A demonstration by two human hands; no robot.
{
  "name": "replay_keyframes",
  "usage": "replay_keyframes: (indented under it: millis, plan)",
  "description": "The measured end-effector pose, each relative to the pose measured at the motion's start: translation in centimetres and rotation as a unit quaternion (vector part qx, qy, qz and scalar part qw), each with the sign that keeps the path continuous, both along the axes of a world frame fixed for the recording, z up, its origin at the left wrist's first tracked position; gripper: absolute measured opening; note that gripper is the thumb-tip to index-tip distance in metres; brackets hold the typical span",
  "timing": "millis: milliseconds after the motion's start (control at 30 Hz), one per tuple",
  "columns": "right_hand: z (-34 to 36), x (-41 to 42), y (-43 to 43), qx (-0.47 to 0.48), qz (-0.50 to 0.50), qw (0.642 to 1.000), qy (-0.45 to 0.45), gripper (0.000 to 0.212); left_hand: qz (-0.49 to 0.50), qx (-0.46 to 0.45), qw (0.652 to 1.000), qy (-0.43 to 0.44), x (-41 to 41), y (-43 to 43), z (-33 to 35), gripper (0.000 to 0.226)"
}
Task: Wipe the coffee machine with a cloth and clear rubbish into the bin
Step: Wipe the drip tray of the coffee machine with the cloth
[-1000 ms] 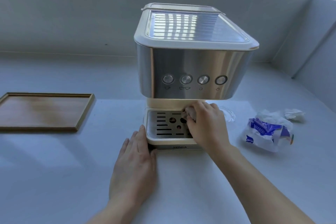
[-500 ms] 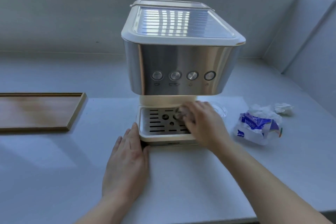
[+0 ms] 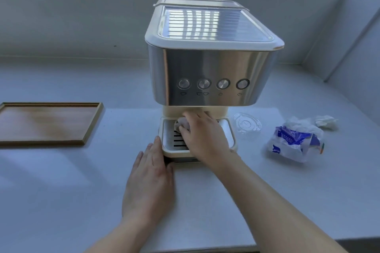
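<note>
1. Our right hand [image 3: 202,135] is closed around a small bunched cloth [image 3: 181,124], pressing it onto the drip tray [image 3: 228,129] under the machine's head.
2. Our left hand [image 3: 150,178] lies flat and spread on the bench [image 3: 82,181], holding nothing, with its fingertips against the tray's front left corner; we judge it is steadying the base.
3. The coffee machine [image 3: 209,72] stands upright in the middle of the bench, near the back. We judge the wiping is under way at the tray; whether the steel front, the buttons and the top have been wiped we cannot tell.
4. To the machine's right, apart from it, the rubbish is still on the bench: a clear lid [image 3: 246,124] nearest the tray, then a crumpled blue and white wrapper [image 3: 294,141], and a wad of tissue [image 3: 326,121] beyond that.
5. No bin is in view, so we take the clearing step as not begun.
6. A wooden tray [image 3: 47,123] lies well to the left, with nothing on it.
</note>
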State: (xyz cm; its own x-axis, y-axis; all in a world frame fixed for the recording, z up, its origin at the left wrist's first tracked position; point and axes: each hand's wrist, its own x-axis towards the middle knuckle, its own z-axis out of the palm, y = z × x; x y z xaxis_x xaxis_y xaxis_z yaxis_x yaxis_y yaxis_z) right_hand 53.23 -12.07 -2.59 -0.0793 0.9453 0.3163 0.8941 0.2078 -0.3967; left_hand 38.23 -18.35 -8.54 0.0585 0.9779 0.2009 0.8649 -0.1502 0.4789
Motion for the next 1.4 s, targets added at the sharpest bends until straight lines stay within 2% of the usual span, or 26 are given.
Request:
replay_keyframes:
  millis: [67,133,200,367,433,533,600,633,767,900,1000,1133,1300,1400]
  plan:
    - [0.1,-1.6,-0.4,0.01,0.02,1.0,0.016,0.005,-0.008,0.001,1.0,-0.008,0.0,0.1,0.1,0.065]
    - [-0.3,-2.4,-2.4,-0.002,0.088,0.996,0.027,0.001,-0.019,0.004,1.0,-0.024,-0.1,0.1,0.3,0.059]
    - [-0.6,-0.5,-3.6,-0.001,0.114,0.993,0.027,0.012,-0.019,0.002,1.0,-0.022,-0.3,0.1,0.1,0.059]
    - [-1.3,7.3,-3.5,0.056,-0.054,0.994,0.074,0.019,-0.006,0.009,1.0,-0.003,-0.3,0.2,-0.3,0.064]
    - [-1.6,7.4,-2.6,0.039,-0.065,0.988,0.138,0.017,-0.006,0.014,1.0,-0.002,-0.3,0.2,-0.3,0.064]
    - [-2.0,6.8,-2.3,0.052,-0.111,0.953,0.276,0.004,-0.005,0.014,1.0,0.003,-0.3,0.1,-0.3,0.064]
    - [-2.6,7.1,-3.2,0.08,-0.126,0.94,0.308,0.004,-0.005,0.014,1.0,0.006,-0.3,0.1,-0.2,0.065]
    - [-2.8,7.3,-3.8,0.081,-0.126,0.942,0.3,0.001,-0.004,0.015,1.0,0.006,-0.3,0.1,-0.2,0.065]
    - [-3.2,7.9,-5.7,0.048,-0.112,0.967,0.222,0.024,-0.006,0.013,1.0,0.005,-0.2,0.1,-0.3,0.064]
    - [-3.2,7.9,-7.6,0.034,-0.105,0.962,0.251,0.019,0.007,0.012,1.0,-0.011,-0.1,-0.1,0.0,0.063]
    - [-3.2,7.8,-8.8,0.014,-0.106,0.966,0.235,0.02,0.004,0.015,1.0,-0.014,-0.1,0.0,-0.1,0.063]
    - [-3.2,6.9,-10.6,0.055,-0.127,0.978,0.154,0.029,-0.002,0.015,1.0,-0.013,-0.1,0.0,0.0,0.063]
    - [-4.7,4.1,-12.2,0.101,-0.158,0.982,0.031,0.017,-0.006,0.017,1.0,-0.021,-0.2,0.0,-0.1,0.063]
    - [-5.2,2.1,-12.5,0.101,-0.152,0.983,0.014,0.026,-0.009,0.01,1.0,-0.027,-0.2,0.1,-0.1,0.064]
